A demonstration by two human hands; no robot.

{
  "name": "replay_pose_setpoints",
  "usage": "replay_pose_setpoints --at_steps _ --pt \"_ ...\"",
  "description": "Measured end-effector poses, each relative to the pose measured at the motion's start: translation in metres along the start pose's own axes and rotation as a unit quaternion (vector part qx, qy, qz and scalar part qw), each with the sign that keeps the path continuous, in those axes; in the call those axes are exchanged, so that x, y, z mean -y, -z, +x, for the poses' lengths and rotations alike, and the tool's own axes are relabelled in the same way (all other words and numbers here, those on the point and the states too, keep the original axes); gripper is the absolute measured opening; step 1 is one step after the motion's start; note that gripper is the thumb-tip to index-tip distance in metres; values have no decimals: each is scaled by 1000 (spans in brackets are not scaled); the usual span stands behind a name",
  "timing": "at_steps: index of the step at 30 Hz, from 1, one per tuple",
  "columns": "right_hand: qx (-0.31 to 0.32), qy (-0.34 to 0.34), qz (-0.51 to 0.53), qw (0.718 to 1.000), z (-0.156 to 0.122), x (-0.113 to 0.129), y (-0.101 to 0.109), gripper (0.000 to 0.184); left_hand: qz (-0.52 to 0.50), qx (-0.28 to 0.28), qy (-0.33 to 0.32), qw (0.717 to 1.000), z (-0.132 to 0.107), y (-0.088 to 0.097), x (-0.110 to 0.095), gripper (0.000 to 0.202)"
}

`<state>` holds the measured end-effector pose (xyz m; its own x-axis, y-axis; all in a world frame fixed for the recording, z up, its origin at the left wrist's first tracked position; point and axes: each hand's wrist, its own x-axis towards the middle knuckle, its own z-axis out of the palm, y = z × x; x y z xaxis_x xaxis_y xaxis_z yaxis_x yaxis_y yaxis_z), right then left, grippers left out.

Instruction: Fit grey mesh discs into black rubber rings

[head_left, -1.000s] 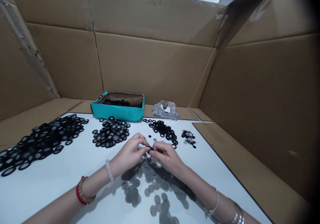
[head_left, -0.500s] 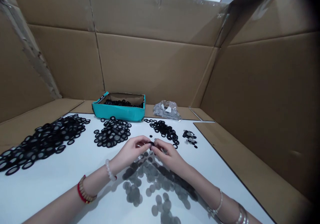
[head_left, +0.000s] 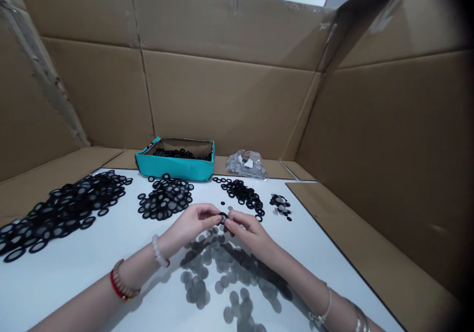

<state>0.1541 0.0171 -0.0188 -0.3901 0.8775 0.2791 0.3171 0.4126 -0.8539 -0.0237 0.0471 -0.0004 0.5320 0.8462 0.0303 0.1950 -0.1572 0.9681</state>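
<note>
Turned slightly since earlier frame: black ring (head_left: 222,214), pinched in closed fingertips of left hand (head_left: 194,225) and right hand (head_left: 255,234), near loose grey discs (head_left: 198,291). Could slip and drop among discs from loosened pinch.

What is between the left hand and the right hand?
A black ring, pinched by the left hand and the right hand; the head view shows this.

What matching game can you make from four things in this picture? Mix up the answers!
Things:
1. teal box
2. clear plastic bag
3. grey discs
4. left hand

Matches:
A. mostly at the front of the white table
B. holding a black ring with the right hand
C. has black rings inside
D. at the back, right of the teal box

Pairs: 1-C, 2-D, 3-A, 4-B
</note>
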Motion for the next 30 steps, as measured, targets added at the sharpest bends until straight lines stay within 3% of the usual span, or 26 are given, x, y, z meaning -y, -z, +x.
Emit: replay_pose_setpoints --at_steps 4,9,11,16,20,26,30 --pt "35 0 -41 999 3 -1 4 32 18 17 -19 1000 -1 0 0 18" --pt "11 36 -91 995 4 -8 4 27 139 -44 -51 988 -6 -8 -9 14" --pt "1 45 -95 994 3 -7 5 28 155 -41 -56 985 -7 -9 -14 14" --pt "13 18 -16 1000 2 3 12 30 113 11 -29 993 -6 -4 -19 16" --pt "47 -7 14 999 3 4 13 31 73 2 -14 997 -6 -3 -14 18" --pt "28 17 44 999 5 -5 9 22 -42 -8 19 999 -7 -6 -13 19" --pt "23 16 10 1000 5 -3 10 25 -37 -25 -24 999 -4 -5 -8 20"
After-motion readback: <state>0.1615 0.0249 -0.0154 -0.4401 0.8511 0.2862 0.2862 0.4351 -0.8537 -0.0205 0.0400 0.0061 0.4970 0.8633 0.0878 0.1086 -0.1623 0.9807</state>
